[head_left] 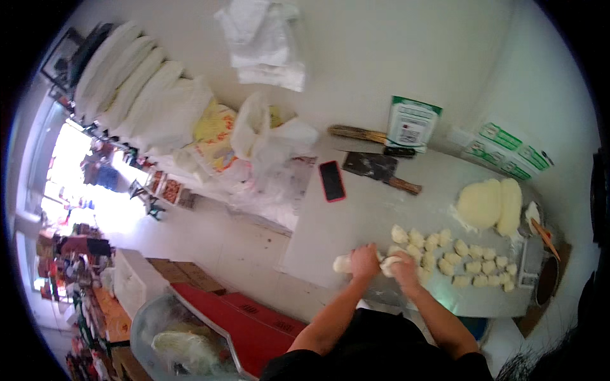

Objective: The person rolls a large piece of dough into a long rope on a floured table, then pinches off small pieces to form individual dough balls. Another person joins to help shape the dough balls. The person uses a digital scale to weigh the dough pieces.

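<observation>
Near the front edge of the worktable, my left hand [365, 261] is closed around a roll of white dough [341, 264], whose rounded end sticks out to the left. Just beside it, my right hand [404, 271] grips a small dough piece [389, 265]; whether that piece is still joined to the roll cannot be made out. Several small dough lumps [447, 265] lie in loose rows to the right of my hands, some touching each other. Farther back on the right rest a large smooth dough mass [478, 205] and a thick dough strip [510, 205] against it.
On the worktable [352, 224] lie a phone [332, 181] and a cleaver [369, 164], with a printed sign [412, 125] behind. A scale [528, 262] and a bowl of white powder [533, 210] stand at the right. Plastic bags [271, 147] crowd the left; red boxes [238, 319] stand behind my left arm.
</observation>
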